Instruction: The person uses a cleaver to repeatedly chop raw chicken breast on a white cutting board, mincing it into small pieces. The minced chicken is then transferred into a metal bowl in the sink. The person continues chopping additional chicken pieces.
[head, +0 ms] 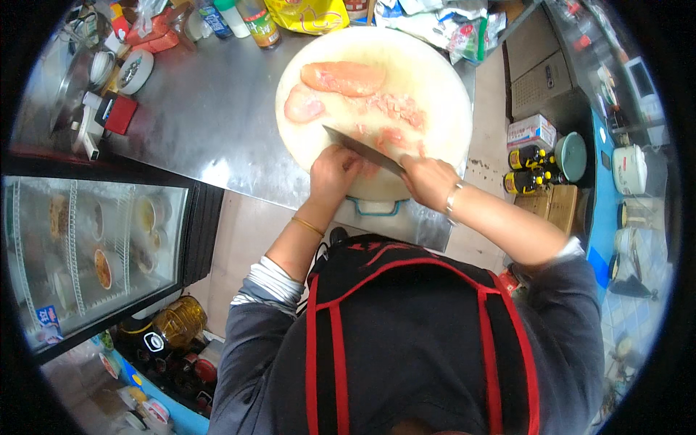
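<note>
A round cutting board (pixel 443 81) lies on a steel worktable. My right hand (pixel 432 179) grips the handle of a cleaver (pixel 367 149), its blade slanting up to the left across the board's near half. Close below the blade, my left hand (pixel 336 169) rests with curled fingers on a piece of raw meat (pixel 370 169), mostly hidden by the hand and the blade. Farther back lie a large raw chicken breast (pixel 342 78) and a smaller raw piece (pixel 303 104). Diced meat (pixel 399 109) is heaped to the right, with some strips (pixel 394 138) nearer the cleaver.
The steel worktable (pixel 212 109) stretches left, holding a white bowl (pixel 135 72) and a red box (pixel 120 115). Bottles (pixel 260 24) and a yellow bag (pixel 307 15) stand behind the board. A glass-door fridge (pixel 92 244) is at left; dark bottles (pixel 524 157) stand low at right.
</note>
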The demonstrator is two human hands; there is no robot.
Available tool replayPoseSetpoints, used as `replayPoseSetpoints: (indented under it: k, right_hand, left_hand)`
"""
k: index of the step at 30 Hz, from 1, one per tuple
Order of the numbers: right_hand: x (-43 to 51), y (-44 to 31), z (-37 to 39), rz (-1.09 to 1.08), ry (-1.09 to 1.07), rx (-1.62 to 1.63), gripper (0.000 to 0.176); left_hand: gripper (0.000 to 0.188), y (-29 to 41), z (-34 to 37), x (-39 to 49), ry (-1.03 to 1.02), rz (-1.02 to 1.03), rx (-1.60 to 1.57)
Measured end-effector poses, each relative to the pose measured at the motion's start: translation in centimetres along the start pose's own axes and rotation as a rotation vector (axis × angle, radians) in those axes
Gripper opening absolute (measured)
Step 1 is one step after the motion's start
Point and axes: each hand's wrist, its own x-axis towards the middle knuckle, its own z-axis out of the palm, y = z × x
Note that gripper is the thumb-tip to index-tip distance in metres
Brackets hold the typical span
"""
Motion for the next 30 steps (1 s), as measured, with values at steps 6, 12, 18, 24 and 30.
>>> replayPoseSetpoints:
  k: [6,12,18,24,30]
  right_hand:
    - [2.8,-1.3,0.5,0.018,0.095,0.076,0.023]
    - [-1.8,0.6,-1.3,0.002,-0.075,-0.022,0.016]
    - [2.5,-1.5,2.1,0.011,0.077,0.118,0.02]
    - [0.6,-0.6,0.3,0.03,0.082,0.11,0.019]
    - [-1.0,-0.9,0.5,0.072,-0.099,0.085,0.018]
  left_hand:
    - [0.018,0.4,-0.6,-0.3,0.045,0.042,0.061]
    - [0.019,-0.1,-0.3,-0.9,0.046,0.014,0.021]
    - [0.018,-0.2,-0.3,-0.5,0.055,0.126,0.108]
    - [0.015,0.0,-0.7,-1.4,0.062,0.014,-0.015]
    - [0.014,-0.6,-0.4,-1.3,0.04,0.11,0.081]
